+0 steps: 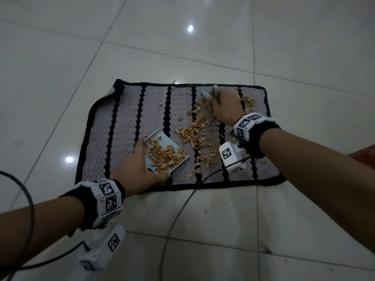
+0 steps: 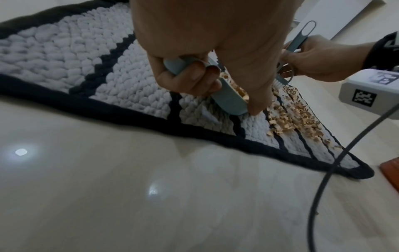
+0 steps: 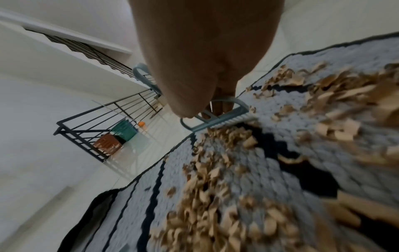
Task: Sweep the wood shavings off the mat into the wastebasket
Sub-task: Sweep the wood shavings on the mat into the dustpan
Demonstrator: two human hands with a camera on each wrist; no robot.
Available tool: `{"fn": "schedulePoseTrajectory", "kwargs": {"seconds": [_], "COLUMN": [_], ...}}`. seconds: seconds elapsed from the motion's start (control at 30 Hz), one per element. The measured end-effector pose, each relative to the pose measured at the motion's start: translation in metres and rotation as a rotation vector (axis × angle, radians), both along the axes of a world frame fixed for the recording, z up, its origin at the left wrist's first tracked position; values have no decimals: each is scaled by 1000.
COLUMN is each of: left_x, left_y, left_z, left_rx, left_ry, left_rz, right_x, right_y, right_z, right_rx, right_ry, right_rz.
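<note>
From above, the left hand (image 1: 140, 169) holds the dustpan (image 1: 165, 154) flat on the mat (image 1: 123, 126) — keep its lip down.
Left wrist: fingers curl round the handle.
Right wrist: the right hand (image 3: 194, 56) grips the brush (image 3: 218, 119) behind the wood shavings (image 3: 215, 187) — pull them gently toward the pan

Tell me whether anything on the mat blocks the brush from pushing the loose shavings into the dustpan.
Nothing visible does. The brush, held by the right hand, sits at the mat's far edge; the loose shavings lie on open mat between it and the dustpan, which the left hand holds.
</note>
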State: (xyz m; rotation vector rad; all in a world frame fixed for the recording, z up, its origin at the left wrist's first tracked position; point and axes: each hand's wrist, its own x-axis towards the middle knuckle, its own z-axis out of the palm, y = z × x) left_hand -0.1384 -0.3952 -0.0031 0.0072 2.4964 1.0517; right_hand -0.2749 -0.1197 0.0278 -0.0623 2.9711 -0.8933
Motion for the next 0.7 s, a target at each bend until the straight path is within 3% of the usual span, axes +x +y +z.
{"fn": "schedulePoseTrajectory", "kwargs": {"seconds": [0.37,0.7], "left_x": [-1,4], "left_y": [11,19], "left_z": [-3,-7], "left_rx": [-44,-26], "left_ry": [-46,-31], "left_rz": [18,63], "right_x": [48,79], "right_y": [-36,-75], "right_z": [-4,-11], "right_rx": [-59,-110], "right_ry": [58,-9], "right_rz": [126,226]}}
